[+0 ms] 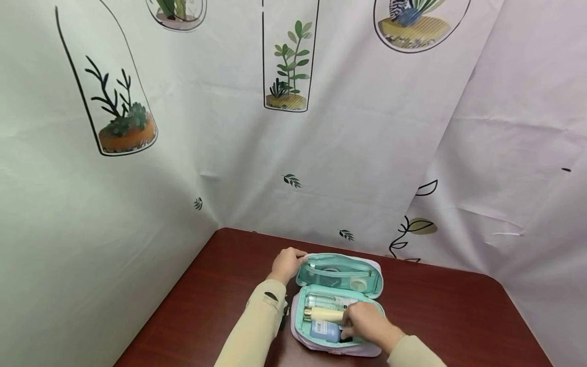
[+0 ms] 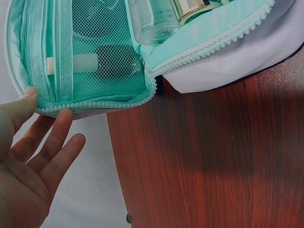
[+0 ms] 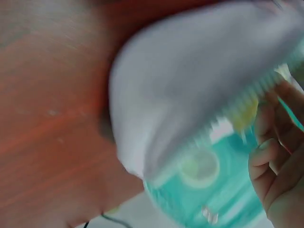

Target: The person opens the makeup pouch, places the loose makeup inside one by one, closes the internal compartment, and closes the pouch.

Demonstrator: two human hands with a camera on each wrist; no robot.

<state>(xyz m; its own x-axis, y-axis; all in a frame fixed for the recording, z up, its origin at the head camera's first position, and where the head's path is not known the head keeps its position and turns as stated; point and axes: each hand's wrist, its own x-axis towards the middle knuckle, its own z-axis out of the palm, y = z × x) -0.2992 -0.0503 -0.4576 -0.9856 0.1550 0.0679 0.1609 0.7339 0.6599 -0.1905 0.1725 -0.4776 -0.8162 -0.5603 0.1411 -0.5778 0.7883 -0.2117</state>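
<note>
Lilac case (image 1: 316,346), mint lining (image 2: 213,42), mesh-pocketed lid (image 2: 107,97) raised; left fingers (image 2: 61,127) pinch lid; right fingers (image 3: 267,154) curled, grip unclear.

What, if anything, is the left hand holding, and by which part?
The left hand pinches the teal-lined, mesh-pocketed fabric lid by its zippered corner.

We find soft, fairly even light in the head view, its printed curtain (image 1: 348,137) tinged greenish at left and pinkish at right. The left wrist view looks dimmer but crisp to us, with shadow on the wooden table (image 2: 213,166) beside the zippered pouch (image 2: 218,71). In the right wrist view, we see the pouch badly blurred, the right hand (image 3: 285,178) clearer.
</note>
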